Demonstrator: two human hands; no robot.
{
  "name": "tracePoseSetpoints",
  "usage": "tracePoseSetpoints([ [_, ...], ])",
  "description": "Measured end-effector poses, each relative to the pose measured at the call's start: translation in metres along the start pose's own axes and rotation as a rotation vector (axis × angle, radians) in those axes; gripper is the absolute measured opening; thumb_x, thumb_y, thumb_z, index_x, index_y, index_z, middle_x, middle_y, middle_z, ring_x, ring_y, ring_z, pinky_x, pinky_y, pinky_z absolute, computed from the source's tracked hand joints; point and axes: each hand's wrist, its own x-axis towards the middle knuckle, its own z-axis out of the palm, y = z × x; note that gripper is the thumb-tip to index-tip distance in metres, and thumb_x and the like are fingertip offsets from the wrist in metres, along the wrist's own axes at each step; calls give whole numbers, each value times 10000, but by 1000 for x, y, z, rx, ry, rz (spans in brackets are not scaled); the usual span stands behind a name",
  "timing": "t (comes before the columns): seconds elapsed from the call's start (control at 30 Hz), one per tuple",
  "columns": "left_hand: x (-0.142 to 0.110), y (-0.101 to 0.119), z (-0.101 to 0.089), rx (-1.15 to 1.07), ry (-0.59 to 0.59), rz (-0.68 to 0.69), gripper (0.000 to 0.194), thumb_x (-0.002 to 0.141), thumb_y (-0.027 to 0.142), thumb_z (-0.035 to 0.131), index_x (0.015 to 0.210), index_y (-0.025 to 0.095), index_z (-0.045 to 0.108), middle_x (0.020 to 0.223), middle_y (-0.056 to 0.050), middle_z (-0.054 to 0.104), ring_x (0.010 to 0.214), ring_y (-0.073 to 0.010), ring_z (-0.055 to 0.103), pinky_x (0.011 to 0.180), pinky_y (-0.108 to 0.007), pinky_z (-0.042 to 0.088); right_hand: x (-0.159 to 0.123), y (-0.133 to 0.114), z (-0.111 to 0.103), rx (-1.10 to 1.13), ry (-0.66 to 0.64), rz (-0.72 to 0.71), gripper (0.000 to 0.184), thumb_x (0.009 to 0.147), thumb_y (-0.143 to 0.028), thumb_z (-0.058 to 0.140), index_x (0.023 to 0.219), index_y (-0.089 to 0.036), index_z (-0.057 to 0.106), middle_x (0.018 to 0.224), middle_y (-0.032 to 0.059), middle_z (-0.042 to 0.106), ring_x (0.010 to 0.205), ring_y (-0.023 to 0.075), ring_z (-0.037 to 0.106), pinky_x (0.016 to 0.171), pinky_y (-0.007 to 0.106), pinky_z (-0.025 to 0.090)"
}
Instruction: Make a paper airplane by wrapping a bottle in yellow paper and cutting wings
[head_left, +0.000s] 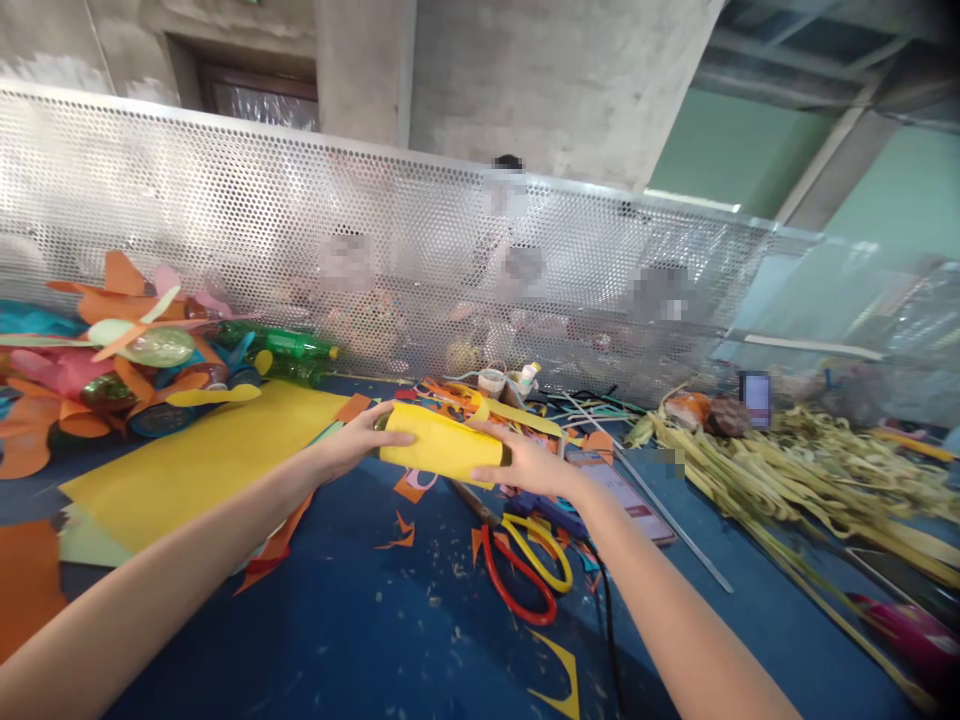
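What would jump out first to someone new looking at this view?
Probably the bright yellow roll at the center, held between the left hand and right hand. Next, the heap of orange and pink petal shapes at the left, and the red loop and yellow loop lying on the blue table just below the right hand.

Yellow sheet [442, 445], curled into a tube, held crosswise, between both hands [536, 465]
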Motion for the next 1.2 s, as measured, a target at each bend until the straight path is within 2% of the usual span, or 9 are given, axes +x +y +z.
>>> tracePoseSetpoints([
  [0.17,0,-2,1,-3,52,-50,517,594,238,810,1064,198,601,1046,-85,673,932,-241,656,766,-304,524,3,7,3,21,52,17,567,810,-500,594,1319,-269,500,1235,45,607,1127,280,561,995,454,414],
  [0.3,-2,-3,4,0,47,-22,506,566,212,818,1031,202,618,1026,-66,679,910,-225,662,750,-276,524,4,10,5,12,53,23,560,818,-475,593,1326,-264,495,1244,50,600,1128,261,559,993,427,417],
  [0.53,0,-10,6,-69,69,-88,320,665,305,746,955,202,657,919,-41,706,754,-178,668,616,-229,489,2,12,0,-34,52,-21,558,797,-443,623,1317,-280,500,1309,34,557,1174,264,524,1010,428,394],
  [0.67,2,-15,5,-64,63,-100,311,629,285,762,915,199,675,904,-39,706,695,-178,663,598,-247,492,0,7,-1,-54,16,-28,523,807,-444,610,1301,-304,512,1318,13,552,1178,261,527,1036,428,368],
  [0.87,3,-21,6,-53,91,-101,305,659,320,741,933,197,686,884,-50,710,671,-191,663,568,-261,501,7,8,7,-40,96,17,400,865,-449,527,1211,-266,609,1213,36,636,1142,257,564,988,405,422],
  [1.07,3,-27,0,24,33,-84,276,661,276,729,921,182,724,931,-86,722,788,-238,672,684,-309,509,10,16,13,-9,67,-14,412,849,-444,558,1200,-240,627,1211,49,643,1115,255,587,977,395,438],
  [1.2,2,-33,-8,136,7,-29,237,640,227,736,872,178,749,1047,-83,701,1009,-259,605,875,-314,445,9,24,18,11,40,-67,414,863,-419,549,1229,-234,604,1240,47,625,1153,242,566,1002,383,419],
])
